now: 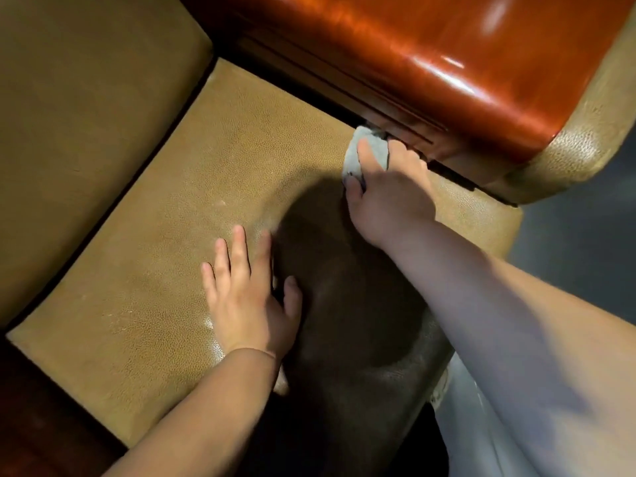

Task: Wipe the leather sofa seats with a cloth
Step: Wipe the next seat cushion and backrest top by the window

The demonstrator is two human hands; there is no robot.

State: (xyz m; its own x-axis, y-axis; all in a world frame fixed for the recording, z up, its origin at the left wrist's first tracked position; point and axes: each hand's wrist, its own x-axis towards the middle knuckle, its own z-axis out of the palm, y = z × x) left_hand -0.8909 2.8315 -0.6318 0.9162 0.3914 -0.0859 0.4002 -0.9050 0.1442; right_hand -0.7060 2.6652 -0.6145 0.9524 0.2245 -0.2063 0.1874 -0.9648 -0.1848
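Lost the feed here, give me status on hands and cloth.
Right hand grips cloth at armrest gap. Left hand flat on seat. Nothing blocking.

Bare forearms, no sleeves, pale trousers.

A tan leather seat cushion (pixel 179 208) bears a flat left hand (pixel 249 301) and a grey cloth (pixel 370 149).

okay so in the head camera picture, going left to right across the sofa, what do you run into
Tan leather back cushion → left hand flat on the tan leather seat cushion → crumpled grey cloth → right hand gripping it → glossy reddish-brown wooden armrest.
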